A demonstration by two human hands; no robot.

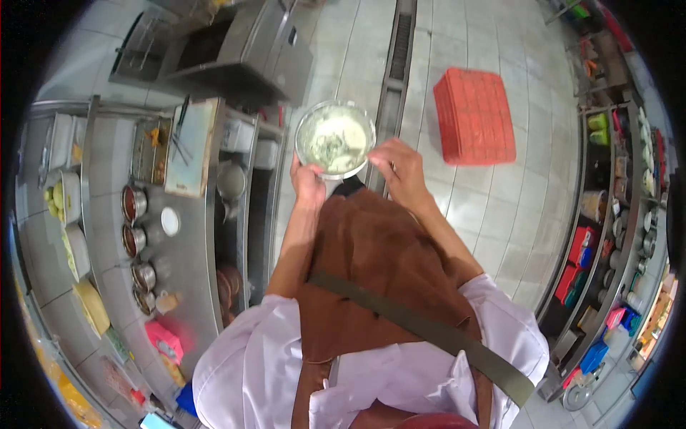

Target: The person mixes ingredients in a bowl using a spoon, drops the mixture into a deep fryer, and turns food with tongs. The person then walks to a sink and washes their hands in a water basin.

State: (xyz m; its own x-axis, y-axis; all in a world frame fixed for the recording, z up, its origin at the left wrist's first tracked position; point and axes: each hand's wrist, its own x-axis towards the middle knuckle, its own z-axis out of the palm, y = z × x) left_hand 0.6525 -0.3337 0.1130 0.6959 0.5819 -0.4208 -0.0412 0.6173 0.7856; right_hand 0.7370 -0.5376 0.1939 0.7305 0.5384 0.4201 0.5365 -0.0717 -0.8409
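Note:
A round bowl with a shiny rim is held out in front of my brown apron, above the floor. Inside is a creamy white mixture with green bits gathered toward the middle. My left hand is closed on the near left side of the bowl, thumb over the rim. At the bowl's right edge, my right hand has its fingers pinched together. Whatever they hold, perhaps a utensil dipping into the mixture, is too small and blurred to name.
To the left runs a steel counter with metal pots and a cutting board carrying tongs. A red crate stands on the tiled floor, right of a drain channel. Loaded shelves line the right side.

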